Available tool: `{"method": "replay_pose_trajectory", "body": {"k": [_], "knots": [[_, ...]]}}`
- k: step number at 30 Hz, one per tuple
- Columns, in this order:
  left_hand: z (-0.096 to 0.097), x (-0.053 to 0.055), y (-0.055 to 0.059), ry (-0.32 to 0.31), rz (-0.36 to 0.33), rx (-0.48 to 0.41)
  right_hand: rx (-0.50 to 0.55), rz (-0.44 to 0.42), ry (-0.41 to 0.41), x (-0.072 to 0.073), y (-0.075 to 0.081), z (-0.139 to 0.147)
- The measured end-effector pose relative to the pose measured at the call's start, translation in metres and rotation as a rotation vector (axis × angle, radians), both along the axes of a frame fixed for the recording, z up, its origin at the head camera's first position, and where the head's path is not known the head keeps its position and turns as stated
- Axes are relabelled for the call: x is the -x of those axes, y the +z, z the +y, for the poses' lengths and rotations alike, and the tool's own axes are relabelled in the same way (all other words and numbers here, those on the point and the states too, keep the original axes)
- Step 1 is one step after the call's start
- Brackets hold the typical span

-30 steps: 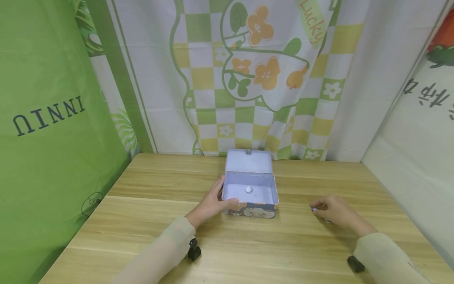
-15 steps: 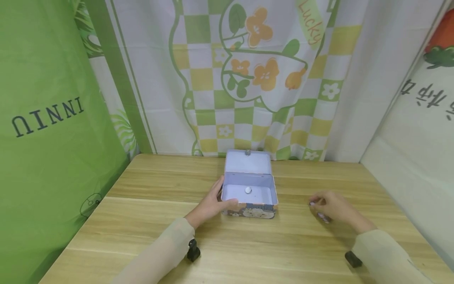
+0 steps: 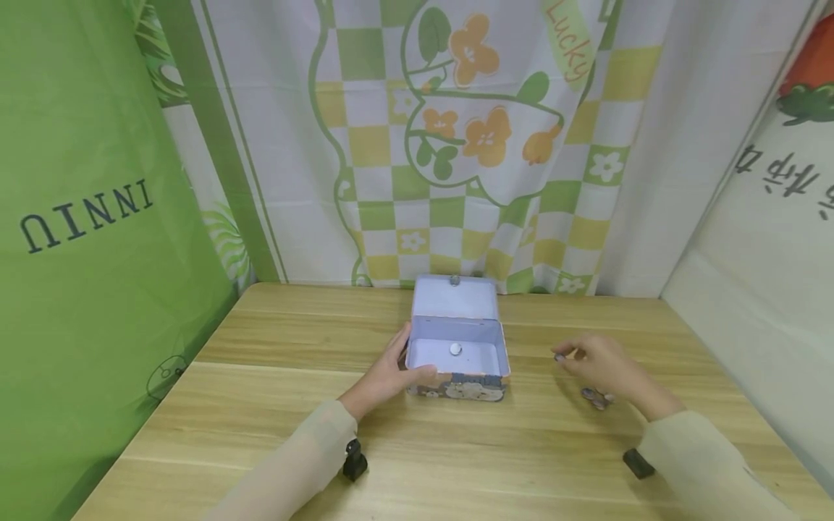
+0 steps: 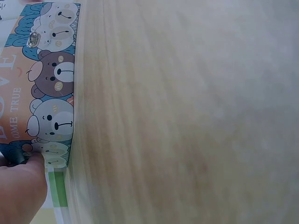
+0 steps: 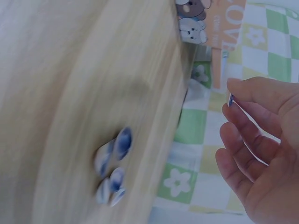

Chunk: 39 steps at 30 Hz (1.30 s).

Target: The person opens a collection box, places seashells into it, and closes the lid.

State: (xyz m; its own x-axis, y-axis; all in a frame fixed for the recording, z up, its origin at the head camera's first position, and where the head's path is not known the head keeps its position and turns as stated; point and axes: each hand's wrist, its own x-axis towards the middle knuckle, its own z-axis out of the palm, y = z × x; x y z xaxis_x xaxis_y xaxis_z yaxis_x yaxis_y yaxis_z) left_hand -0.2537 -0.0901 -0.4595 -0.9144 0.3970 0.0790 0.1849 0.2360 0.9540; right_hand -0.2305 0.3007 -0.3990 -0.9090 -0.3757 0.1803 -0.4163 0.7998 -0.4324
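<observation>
An open tin box point(image 3: 458, 389) with bear pictures on its front stands near the table's middle, its lid point(image 3: 455, 300) tipped back. One small whitish shell point(image 3: 455, 349) lies on the box floor. My left hand point(image 3: 383, 375) grips the box at its left front corner, thumb over the front and fingers along the side. To the right of the box, my right hand point(image 3: 604, 367) pinches a small seashell point(image 5: 231, 100) edge-on between thumb and index finger, above the table. Below that hand lies a little group of blue-and-white seashells point(image 5: 123, 144).
The wooden table point(image 3: 293, 434) runs back to a patterned curtain point(image 3: 449, 210) just behind the lid. A green cloth point(image 3: 85, 311) hangs at the left, a white one point(image 3: 769, 289) at the right. A thin dark cable point(image 3: 166, 373) shows beside the table's left edge.
My right hand has risen off the shell group with one shell pinched and moved left toward the box, leaving the others in view. The left hand and box stay put.
</observation>
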Motion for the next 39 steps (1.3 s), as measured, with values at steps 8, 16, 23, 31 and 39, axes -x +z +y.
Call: {"method": "replay_pose_trajectory", "body": {"k": [8, 16, 23, 31, 39], "knots": [[0.0, -0.001, 0.001, -0.004, -0.003, -0.009, 0.0, 0.012, -0.007, 0.002, 0.013, -0.015], [-0.001, 0.0, -0.002, 0.004, -0.004, -0.006, 0.024, 0.049, 0.041, 0.009, 0.021, -0.035], [0.0, 0.0, 0.0, -0.002, -0.001, -0.015, 0.06, 0.083, 0.086, 0.017, 0.022, -0.057], [0.0, 0.001, 0.0, -0.004, 0.006, 0.004, 0.123, 0.087, 0.15, 0.027, 0.018, -0.085], [0.0, 0.001, 0.002, -0.029, -0.003, -0.062, 0.125, 0.068, 0.203, 0.038, 0.011, -0.113]]}}
